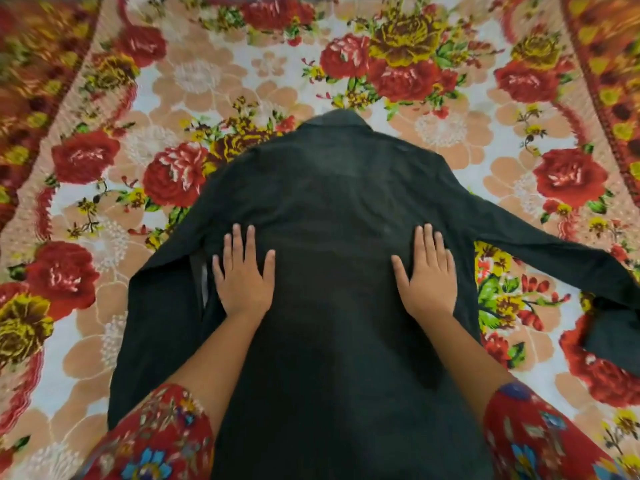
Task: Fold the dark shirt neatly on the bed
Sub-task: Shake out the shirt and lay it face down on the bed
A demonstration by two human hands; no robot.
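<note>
The dark shirt [332, 209] lies spread flat, back side up, on the bed, its collar pointing away from me. Its left sleeve hangs down alongside the body toward the lower left. The right sleeve stretches out to the right, and its cuff end bends back near the frame's right edge. My left hand [242, 275] rests palm down on the left part of the shirt's back, fingers apart. My right hand [427, 275] lies flat on the right part in the same way. Neither hand grips the cloth.
A floral bedspread [194, 77] with red and yellow roses on a pale ground covers the whole bed. Darker orange borders run along its left and right sides. My red patterned sleeves show at the bottom corners.
</note>
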